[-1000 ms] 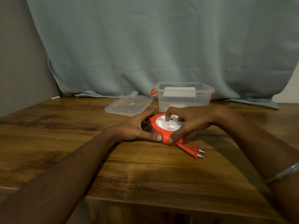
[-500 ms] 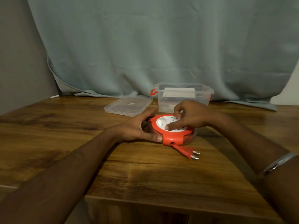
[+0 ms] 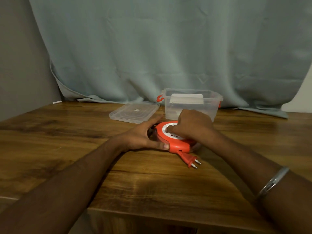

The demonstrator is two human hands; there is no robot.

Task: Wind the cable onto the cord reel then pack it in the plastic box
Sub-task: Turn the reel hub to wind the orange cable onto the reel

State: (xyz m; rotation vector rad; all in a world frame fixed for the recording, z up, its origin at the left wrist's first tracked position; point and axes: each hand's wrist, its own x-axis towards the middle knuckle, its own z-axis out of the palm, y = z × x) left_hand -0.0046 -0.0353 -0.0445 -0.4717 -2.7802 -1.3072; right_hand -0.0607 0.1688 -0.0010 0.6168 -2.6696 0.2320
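Observation:
An orange cord reel (image 3: 175,144) with a white centre disc lies flat on the wooden table (image 3: 152,183). Its orange plug (image 3: 190,160) with two metal pins sticks out at the front right on a short piece of cable. My left hand (image 3: 143,137) grips the reel's left rim, thumb along the front edge. My right hand (image 3: 192,125) lies over the white disc with curled fingers, one fingertip pressed into the disc. Behind the reel stands the clear plastic box (image 3: 190,105), open on top.
The box's clear lid (image 3: 135,111) lies flat to the left of the box. A grey-blue curtain (image 3: 168,48) hangs behind the table and drapes onto its back edge. The table's front edge runs below my forearms.
My right hand has swung round on the white disc, from the front of the reel to its back and left. The plug has drawn closer to the reel. My left hand kept its grip.

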